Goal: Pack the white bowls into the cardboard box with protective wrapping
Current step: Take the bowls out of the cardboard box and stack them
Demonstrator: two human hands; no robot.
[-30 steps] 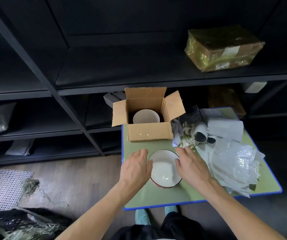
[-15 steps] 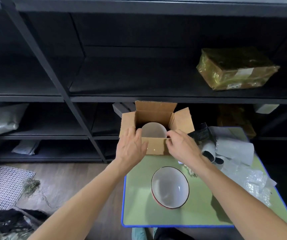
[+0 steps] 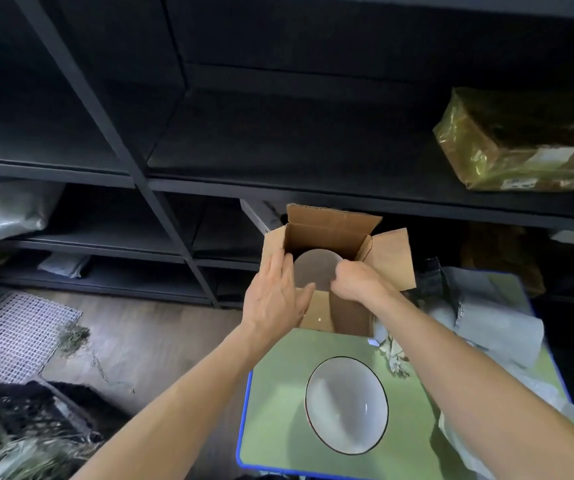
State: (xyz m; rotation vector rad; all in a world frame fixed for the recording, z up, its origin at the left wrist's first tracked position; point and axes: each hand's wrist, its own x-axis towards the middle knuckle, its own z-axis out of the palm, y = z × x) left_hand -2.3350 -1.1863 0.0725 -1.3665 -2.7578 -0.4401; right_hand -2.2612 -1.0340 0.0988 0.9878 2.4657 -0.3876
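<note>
Left hand (image 3: 275,296) is lying flat, fingers straight, against the left wall of the cardboard box (image 3: 347,313). Right hand (image 3: 358,282) is curling at the rim of the white bowl (image 3: 313,268) inside; I cannot tell whether it is gripping. A second bowl (image 3: 346,405) is sitting on the green surface (image 3: 278,393), with wrapping sheets (image 3: 500,327) lying to its right. Dark shelving (image 3: 244,150) is standing behind, holding a wrapped parcel (image 3: 521,140).

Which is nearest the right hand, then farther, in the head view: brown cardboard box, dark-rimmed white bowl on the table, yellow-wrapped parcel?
1. Brown cardboard box, beneath the right hand.
2. Dark-rimmed white bowl, on the green table.
3. Yellow-wrapped parcel, upper-right shelf.
</note>
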